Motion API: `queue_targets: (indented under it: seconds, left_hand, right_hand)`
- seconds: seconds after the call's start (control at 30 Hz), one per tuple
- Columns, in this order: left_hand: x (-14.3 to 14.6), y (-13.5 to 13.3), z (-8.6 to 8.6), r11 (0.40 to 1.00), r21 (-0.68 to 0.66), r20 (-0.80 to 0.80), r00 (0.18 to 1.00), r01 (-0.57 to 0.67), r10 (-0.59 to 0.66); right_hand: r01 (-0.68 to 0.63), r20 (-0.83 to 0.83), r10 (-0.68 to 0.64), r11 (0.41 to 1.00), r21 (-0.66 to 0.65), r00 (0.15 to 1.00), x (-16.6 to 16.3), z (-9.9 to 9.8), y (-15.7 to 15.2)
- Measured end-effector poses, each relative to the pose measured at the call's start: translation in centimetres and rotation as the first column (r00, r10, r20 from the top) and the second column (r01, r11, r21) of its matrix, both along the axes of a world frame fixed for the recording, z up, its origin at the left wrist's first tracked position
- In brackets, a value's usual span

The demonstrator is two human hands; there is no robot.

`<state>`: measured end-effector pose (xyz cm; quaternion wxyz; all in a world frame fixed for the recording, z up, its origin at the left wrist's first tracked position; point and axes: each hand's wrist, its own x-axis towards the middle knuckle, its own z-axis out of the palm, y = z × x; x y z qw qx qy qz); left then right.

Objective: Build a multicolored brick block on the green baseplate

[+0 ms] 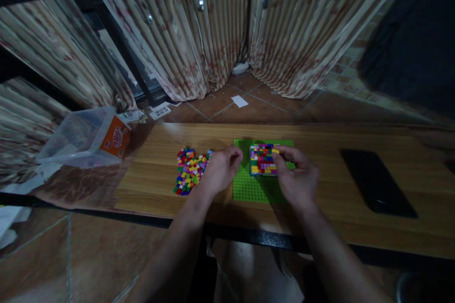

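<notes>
A green studded baseplate point(258, 194) lies on the wooden table, and on it stands a block of many-coloured toy bricks point(262, 158). My right hand point(298, 175) is over the block's right side, thumb and forefinger closed on a small yellow brick point(275, 151) at its top. Above the baseplate's left edge, my left hand point(223, 168) has its fingers curled together in a pinch; whatever is between them is hidden. A loose pile of small coloured bricks point(190, 170) lies left of the baseplate, partly behind my left hand.
To the right, a black phone-shaped slab point(378, 182) lies on the wooden table point(149, 170). A clear plastic bin point(83, 137) with an orange label stands beyond the table's left end. Behind are striped curtains point(170, 47) and a white paper point(239, 101) on the floor.
</notes>
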<state>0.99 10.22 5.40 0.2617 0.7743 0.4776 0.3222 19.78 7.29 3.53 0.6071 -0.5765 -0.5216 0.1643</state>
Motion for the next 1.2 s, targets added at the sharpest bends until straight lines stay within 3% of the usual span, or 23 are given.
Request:
queue_targets:
  seconds: [0.23,0.63,0.97,1.2]
  left_hand:
    - [1.8,-0.4,-0.1,0.999,0.021,0.075,0.997,-0.038,0.036]
    - [3.0,0.5,-1.2,0.994,-0.059,0.149,0.984,-0.092,0.100]
    - [3.1,0.6,-2.2,0.983,-0.173,0.328,0.937,-0.066,0.121]
    - [3.2,0.7,-1.9,0.965,-0.258,0.407,0.901,-0.044,0.150]
  right_hand:
    - [0.005,0.015,-0.006,1.000,0.020,1.000,0.2,-0.3,0.2]
    - [-0.015,0.014,0.015,1.000,-0.016,1.000,0.1,0.3,-0.2]
    - [-0.011,-0.007,0.011,1.000,-0.024,1.000,0.4,0.1,-0.1]
    - [-0.002,0.012,0.003,1.000,-0.019,1.000,0.5,0.2,-0.1]
